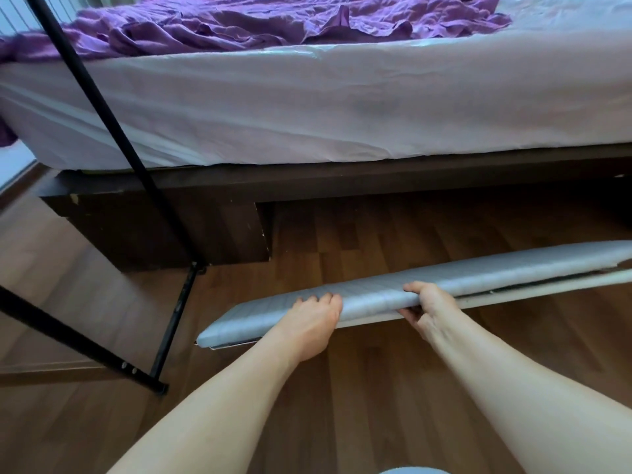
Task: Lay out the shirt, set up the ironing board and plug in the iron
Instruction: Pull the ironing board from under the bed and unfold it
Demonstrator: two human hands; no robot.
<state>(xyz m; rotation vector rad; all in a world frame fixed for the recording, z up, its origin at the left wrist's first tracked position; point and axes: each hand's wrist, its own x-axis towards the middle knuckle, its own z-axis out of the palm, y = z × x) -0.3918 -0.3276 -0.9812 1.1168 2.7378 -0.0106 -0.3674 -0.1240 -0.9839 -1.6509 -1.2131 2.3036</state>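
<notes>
We hold the long, grey-padded folding ironing board at its near long edge, low over the brown wood-laminate floor and just beside the dark wooden bed frame. Our left hand rests palm-down with its fingers curled over the padded edge. Our right hand clamps the same edge, thumb on top and fingers underneath. The board is folded flat, its pale metal underframe showing below the pad. No iron is in view. Crumpled purple fabric lies on the white-sheeted mattress; we cannot tell whether it includes the shirt.

To complete this step well, we judge the following necessary:
- Keep both hands spread apart for balance.
- Steer the board's left end clear of the black metal rack legs.
- Find the leg release before raising the board.
</notes>
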